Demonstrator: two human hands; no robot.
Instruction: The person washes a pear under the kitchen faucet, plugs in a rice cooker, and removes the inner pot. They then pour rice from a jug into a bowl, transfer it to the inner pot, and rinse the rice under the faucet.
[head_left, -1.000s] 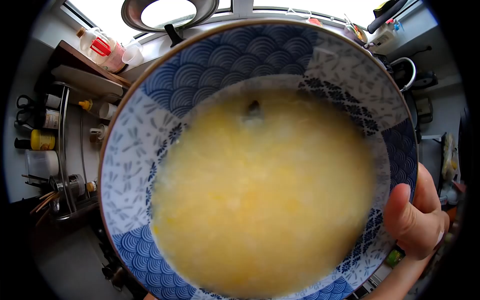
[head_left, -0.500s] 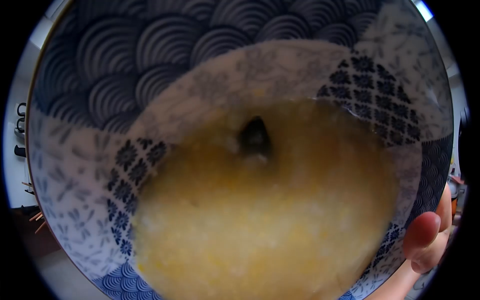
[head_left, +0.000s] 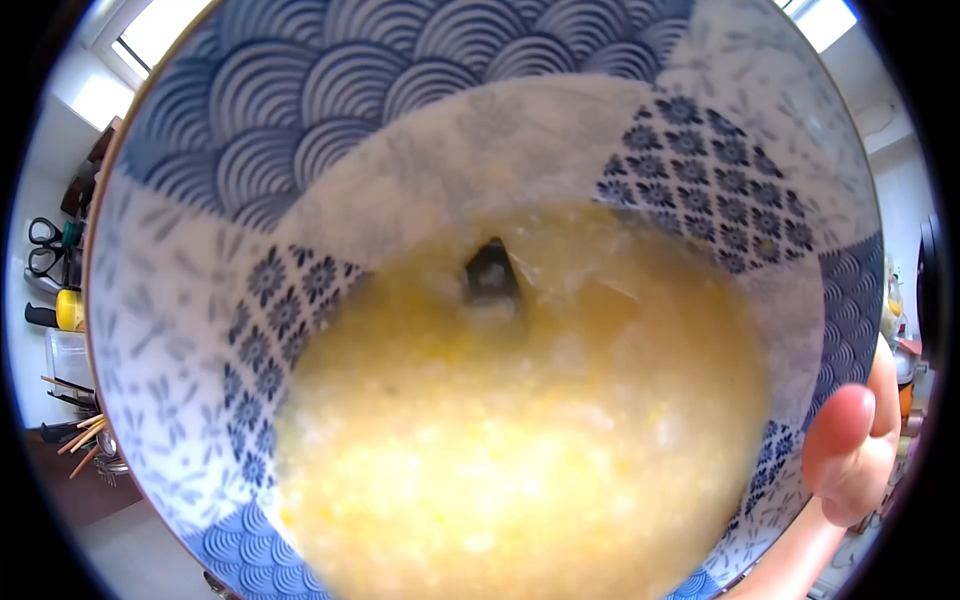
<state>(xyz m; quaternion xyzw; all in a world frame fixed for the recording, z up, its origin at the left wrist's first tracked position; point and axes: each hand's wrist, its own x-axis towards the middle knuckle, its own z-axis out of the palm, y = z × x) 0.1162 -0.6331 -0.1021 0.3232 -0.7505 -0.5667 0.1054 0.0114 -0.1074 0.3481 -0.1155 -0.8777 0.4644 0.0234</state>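
Observation:
A wide bowl point(head_left: 180, 350) with blue-and-white patterns fills most of the head view, held up very close and tilted so its inside faces me. In it lies a pale yellow, soupy food point(head_left: 520, 470), blurred, with small lumps. A dark pointed patch point(head_left: 492, 272) shows near its upper part; I cannot tell whether it is a thing or a reflection. My right hand point(head_left: 850, 455) grips the bowl's right rim, its thumb on the near side and the other fingers mostly hidden behind. My left hand is out of sight.
Along the left edge hang scissors point(head_left: 45, 248) beside a yellow-and-black item point(head_left: 68, 311). Below them, several chopsticks point(head_left: 85, 437) and other utensils stick out. Bright windows point(head_left: 155, 35) show at the top. Blurred kitchen items line the right edge.
The bowl has shifted slightly and the view has become much brighter. More of the kitchen shows on the left. The right hand keeps its grip on the rim.

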